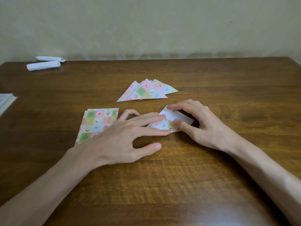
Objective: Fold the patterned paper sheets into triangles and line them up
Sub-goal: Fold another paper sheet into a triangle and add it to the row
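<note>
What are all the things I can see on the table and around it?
folded triangles: at least three, pink, green and blue pattern, overlapping at the table's middle
flat sheets: small stack, same pattern, left of the hands
half-folded sheet: one, patterned with a white back, under both hands
white rolls: two, far left corner
white flat thing: one, at the left edge, cut off
table: one, brown wood
wall: pale, behind the table
left hand: straight fingers press the half-folded sheet
right hand: curled fingers hold its white flap
</note>
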The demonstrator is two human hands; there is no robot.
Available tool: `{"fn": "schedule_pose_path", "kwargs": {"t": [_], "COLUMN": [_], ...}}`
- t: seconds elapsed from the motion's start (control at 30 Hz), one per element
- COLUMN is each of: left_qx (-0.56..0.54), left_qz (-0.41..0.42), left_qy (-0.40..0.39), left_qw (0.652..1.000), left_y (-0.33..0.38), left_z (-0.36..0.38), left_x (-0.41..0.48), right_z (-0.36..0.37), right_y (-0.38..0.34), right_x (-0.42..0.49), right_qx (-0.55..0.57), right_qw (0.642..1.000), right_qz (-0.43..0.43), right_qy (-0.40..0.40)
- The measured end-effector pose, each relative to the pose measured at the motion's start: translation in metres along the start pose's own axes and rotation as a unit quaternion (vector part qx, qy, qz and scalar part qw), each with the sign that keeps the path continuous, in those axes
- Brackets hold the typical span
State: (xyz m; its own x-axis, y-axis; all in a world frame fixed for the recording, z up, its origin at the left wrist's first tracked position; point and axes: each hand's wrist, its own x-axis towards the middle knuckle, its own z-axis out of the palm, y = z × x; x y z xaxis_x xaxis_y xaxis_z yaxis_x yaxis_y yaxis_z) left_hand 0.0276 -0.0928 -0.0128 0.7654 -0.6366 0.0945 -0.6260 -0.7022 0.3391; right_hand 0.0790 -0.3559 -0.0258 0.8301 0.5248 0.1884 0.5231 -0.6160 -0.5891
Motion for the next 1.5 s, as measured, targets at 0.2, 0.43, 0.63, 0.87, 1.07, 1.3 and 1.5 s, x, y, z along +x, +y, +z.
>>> {"fn": "schedule_pose_path", "kwargs": {"t": [0.2, 0.43, 0.63, 0.87, 1.07, 1.3, 1.5], "left_qx": [0.018, 0.038, -0.026, -0.031, -0.027, -0.028, -0.075], "left_qz": [-0.007, 0.010, -0.009, -0.007, -0.002, -0.013, -0.018], "left_qy": [0.028, 0.041, 0.049, 0.007, 0.045, 0.016, 0.032], "left_qw": [0.999, 0.998, 0.998, 0.999, 0.999, 0.999, 0.997], "left_y": [0.001, -0.005, -0.014, -0.018, -0.020, -0.021, -0.025], "left_z": [0.000, -0.002, -0.007, -0.013, -0.012, -0.014, -0.014], "left_x": [-0.005, -0.010, -0.012, -0.015, -0.020, -0.021, -0.022], "right_z": [0.000, -0.002, 0.003, 0.002, 0.001, -0.001, 0.000], "right_y": [-0.004, -0.005, -0.006, -0.006, -0.009, -0.022, -0.021], "right_x": [-0.002, -0.005, -0.006, -0.007, -0.008, -0.012, -0.013], "right_qx": [-0.037, -0.030, -0.031, -0.073, -0.083, -0.117, -0.106], "right_qw": [0.999, 0.999, 0.994, 0.987, 0.987, 0.983, 0.985], "right_qz": [-0.014, -0.023, -0.101, -0.139, -0.128, -0.113, -0.106], "right_qy": [-0.015, -0.017, -0.003, -0.030, -0.042, -0.090, -0.084]}}
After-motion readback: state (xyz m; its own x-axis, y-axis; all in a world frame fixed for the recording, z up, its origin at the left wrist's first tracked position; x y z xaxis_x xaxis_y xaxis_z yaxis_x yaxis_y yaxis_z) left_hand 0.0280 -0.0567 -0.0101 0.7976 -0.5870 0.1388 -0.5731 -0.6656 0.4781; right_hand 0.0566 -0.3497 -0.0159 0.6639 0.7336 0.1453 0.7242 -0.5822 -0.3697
